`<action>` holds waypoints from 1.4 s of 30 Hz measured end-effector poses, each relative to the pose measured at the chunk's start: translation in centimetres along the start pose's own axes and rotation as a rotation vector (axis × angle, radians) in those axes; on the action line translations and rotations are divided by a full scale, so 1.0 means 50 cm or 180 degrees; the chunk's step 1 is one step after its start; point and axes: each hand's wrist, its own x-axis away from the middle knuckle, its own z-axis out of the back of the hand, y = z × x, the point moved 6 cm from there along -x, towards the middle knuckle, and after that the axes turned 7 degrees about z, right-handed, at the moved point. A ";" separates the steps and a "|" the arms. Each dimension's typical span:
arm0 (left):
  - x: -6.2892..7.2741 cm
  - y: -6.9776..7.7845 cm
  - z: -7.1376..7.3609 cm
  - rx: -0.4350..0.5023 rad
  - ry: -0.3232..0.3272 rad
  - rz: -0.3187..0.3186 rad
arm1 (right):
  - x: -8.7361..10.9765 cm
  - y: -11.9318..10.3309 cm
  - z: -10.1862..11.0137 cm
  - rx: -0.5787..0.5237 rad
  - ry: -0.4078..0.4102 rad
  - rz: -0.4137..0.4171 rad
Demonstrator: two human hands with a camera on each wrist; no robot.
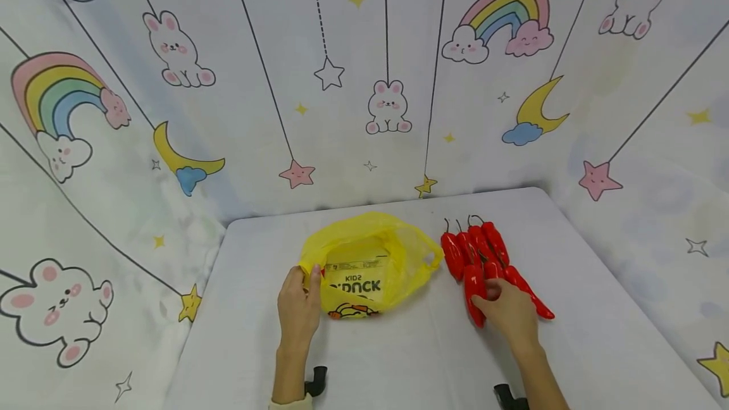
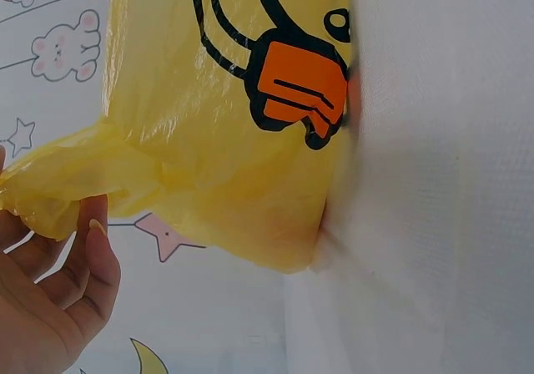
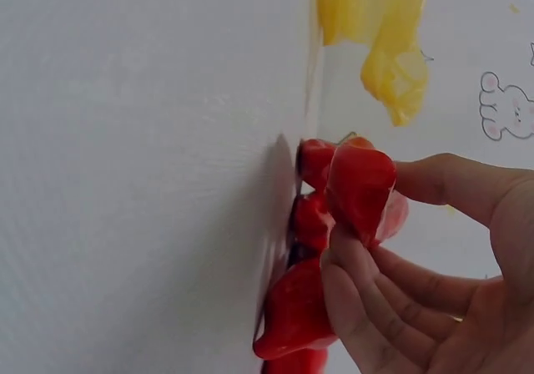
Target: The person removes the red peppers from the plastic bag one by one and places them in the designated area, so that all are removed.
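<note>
My left hand (image 1: 299, 302) grips the left edge of a yellow plastic bag (image 1: 410, 271) standing with its mouth open. In the left wrist view the fingers curl round a gathered, handle-like part of the bag (image 2: 167, 98), whose side carries an orange and black print. A bit of red shows inside the bag, beside printed lettering. Toward the right, my right hand (image 1: 512, 312) pinches a glossy red chili pepper (image 3: 360, 182) between thumb and fingers. Several other red chili peppers (image 1: 452, 255) lie in a cluster just beyond that hand, most with their stems pointing away.
Everything stands on a white-covered table (image 1: 387, 359). A white curtain (image 1: 353, 150) printed with rabbits, stars and rainbows surrounds it at the back and sides. Black wrist mounts show at the left wrist (image 1: 316, 381) and right wrist (image 1: 507, 397).
</note>
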 end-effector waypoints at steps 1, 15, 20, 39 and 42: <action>0.000 0.000 0.000 -0.0002 -0.0003 0.0007 | 0.001 0.001 -0.001 0.0033 0.0022 -0.0007; 0.000 0.001 0.000 0.0017 0.0023 -0.0008 | 0.003 0.017 -0.007 0.0276 0.0149 -0.0049; 0.001 -0.001 -0.002 0.0012 0.0038 -0.0025 | 0.004 0.021 -0.006 0.0312 0.0165 -0.0069; -0.001 -0.004 -0.002 0.0067 -0.0009 0.0032 | 0.002 0.027 -0.004 0.0341 0.0144 -0.0126; -0.002 -0.003 -0.001 0.0072 0.0010 0.0009 | 0.002 0.027 -0.001 0.0326 0.0121 -0.0146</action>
